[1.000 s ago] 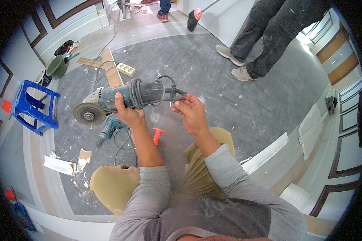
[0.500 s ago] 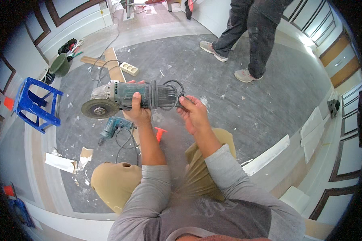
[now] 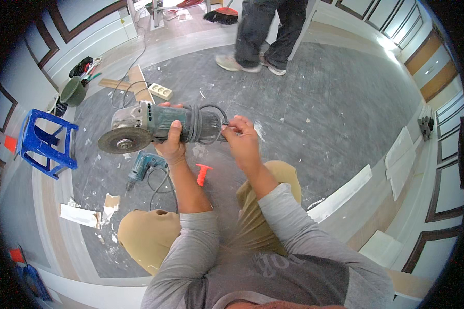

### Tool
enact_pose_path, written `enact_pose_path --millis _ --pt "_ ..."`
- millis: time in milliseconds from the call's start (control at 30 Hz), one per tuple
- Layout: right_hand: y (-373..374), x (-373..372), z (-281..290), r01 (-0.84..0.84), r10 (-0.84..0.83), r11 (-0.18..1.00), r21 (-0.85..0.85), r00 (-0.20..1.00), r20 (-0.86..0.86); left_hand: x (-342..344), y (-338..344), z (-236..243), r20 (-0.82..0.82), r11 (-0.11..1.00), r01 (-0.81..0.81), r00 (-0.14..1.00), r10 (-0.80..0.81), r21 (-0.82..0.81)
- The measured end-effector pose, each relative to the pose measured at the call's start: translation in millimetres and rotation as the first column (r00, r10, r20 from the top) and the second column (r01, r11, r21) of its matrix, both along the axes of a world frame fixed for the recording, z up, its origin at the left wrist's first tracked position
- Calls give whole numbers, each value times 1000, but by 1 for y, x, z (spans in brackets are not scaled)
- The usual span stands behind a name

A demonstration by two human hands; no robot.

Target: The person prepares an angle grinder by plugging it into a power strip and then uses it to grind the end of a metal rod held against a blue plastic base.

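One grinder (image 3: 161, 119) is held above the grey floor (image 3: 340, 129), nearer its left edge than its right, with the left hand (image 3: 172, 145) clamped around its body, while the fingertips of the right hand (image 3: 244, 143) come together on the cord (image 3: 195, 123) at the back end. On the floor beneath lie a drill (image 3: 141, 165) and an orange handle (image 3: 201, 176), with a power strip (image 3: 161, 91) toward the far edge and a blue stool (image 3: 46, 138) by the left edge

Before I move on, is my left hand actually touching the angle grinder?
Touching. The head view shows the left hand clasping the angle grinder around its middle, the thumb lying directly against it with no gap showing.
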State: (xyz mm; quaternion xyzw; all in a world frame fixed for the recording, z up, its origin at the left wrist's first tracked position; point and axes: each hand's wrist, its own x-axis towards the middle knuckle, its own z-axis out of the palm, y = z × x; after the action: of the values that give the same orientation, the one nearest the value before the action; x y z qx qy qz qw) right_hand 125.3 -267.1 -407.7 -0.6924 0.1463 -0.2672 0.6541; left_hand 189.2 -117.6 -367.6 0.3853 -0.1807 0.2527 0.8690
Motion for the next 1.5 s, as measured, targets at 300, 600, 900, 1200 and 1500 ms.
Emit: enact_pose_path --millis 300,600,900,1200,1500 --pt "-32 6 31 89 -81 973 213 996 -44 -8 -2 -8 -1 968 242 970 -243 60" --pt "-50 -23 54 -634 113 621 -461 654 -748 -3 4 -4 6 824 310 937 -348 -474" --pt "2 -38 17 -917 483 250 -311 396 -781 -3 13 1 -82 927 22 995 -57 -374" --pt "20 -21 -9 -799 737 601 29 540 -406 -14 -8 20 -160 950 -29 987 -23 -311" --pt "-38 -13 2 -410 458 846 341 886 -69 0 11 -5 -249 968 74 959 -135 -240"
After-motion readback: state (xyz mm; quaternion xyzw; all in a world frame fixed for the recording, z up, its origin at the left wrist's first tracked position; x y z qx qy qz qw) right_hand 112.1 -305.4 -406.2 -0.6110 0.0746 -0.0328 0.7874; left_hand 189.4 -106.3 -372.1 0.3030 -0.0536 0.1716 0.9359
